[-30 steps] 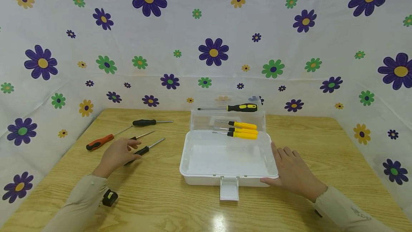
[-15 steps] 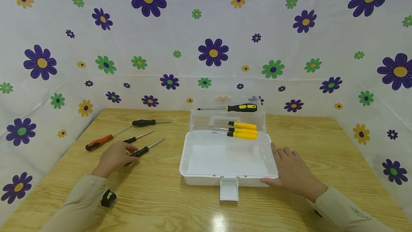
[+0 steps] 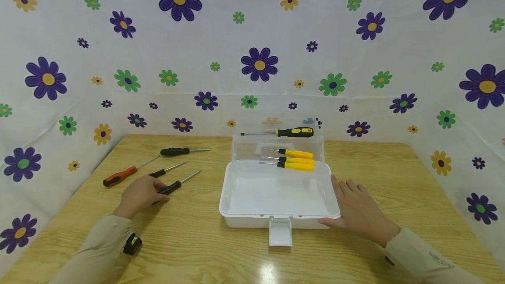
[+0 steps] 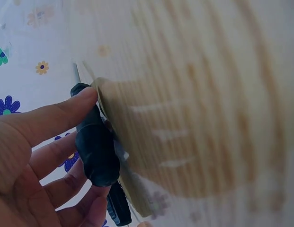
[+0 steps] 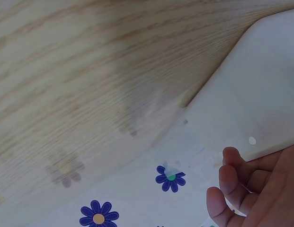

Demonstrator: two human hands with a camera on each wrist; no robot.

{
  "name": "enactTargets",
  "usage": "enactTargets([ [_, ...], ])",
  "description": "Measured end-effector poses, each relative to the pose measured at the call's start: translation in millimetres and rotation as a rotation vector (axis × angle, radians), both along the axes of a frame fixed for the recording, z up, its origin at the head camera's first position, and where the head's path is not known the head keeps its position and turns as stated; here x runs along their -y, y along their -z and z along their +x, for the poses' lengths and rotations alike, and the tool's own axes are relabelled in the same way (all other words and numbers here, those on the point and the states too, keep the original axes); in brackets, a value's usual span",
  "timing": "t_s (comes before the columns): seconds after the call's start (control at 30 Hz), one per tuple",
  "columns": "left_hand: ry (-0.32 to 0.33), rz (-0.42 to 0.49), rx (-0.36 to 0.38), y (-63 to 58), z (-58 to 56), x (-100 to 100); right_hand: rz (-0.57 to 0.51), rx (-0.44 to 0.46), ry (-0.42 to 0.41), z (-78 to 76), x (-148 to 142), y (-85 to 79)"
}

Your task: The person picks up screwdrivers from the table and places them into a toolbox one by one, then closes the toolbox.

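In the head view, my left hand (image 3: pixel 139 196) is at the nearest of several screwdrivers on the left of the table. Its thumb and fingers pinch the black handle of that screwdriver (image 4: pixel 95 142), whose metal shaft (image 3: pixel 190 176) points away to the right. The thumb lies across the handle's neck in the left wrist view. My right hand (image 3: pixel 360 209) rests against the right front corner of a white plastic toolbox (image 3: pixel 226 187), thumb along the front wall and fingers at the side. In the right wrist view its fingers (image 5: pixel 227 177) bend loosely beside the box wall.
Beyond my left hand lie a smaller black screwdriver (image 3: pixel 159 173), an orange-and-black one (image 3: pixel 120 176) and another black one (image 3: pixel 175 151). Three yellow screwdrivers (image 3: pixel 297 160) and a black-yellow one (image 3: pixel 295 132) lie at the toolbox's open clear lid (image 3: pixel 238 148). Its latch (image 3: pixel 280 232) hangs forward.
My left hand has lowered slightly and closed its thumb and fingers on the nearest black screwdriver's handle. The right hand stays at the toolbox corner. The head view has shifted slightly.
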State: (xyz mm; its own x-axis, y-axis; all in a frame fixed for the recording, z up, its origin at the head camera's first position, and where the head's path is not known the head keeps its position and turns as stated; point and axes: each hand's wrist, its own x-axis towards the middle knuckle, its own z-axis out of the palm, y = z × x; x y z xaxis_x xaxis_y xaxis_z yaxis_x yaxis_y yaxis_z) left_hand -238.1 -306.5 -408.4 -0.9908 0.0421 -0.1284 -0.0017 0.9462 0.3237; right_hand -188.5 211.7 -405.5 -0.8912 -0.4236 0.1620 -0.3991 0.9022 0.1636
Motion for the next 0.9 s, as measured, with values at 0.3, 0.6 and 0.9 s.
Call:
enactTargets([
  [0.3, 0.006, -0.021, -0.010, 1.3, -2.0, -1.3, -0.006, 0.014, 0.002, 0.7, 0.6, 0.3],
  [0.6, -0.022, -0.024, -0.005, 2.6, -2.9, 0.7, -0.002, 0.005, 0.002, 0.1, -0.5, 1.0],
  [0.9, -0.029, -0.016, -0.014, 3.8, -4.0, 0.2, 0.002, 0.007, 0.006, -0.5, -1.4, 1.5],
])
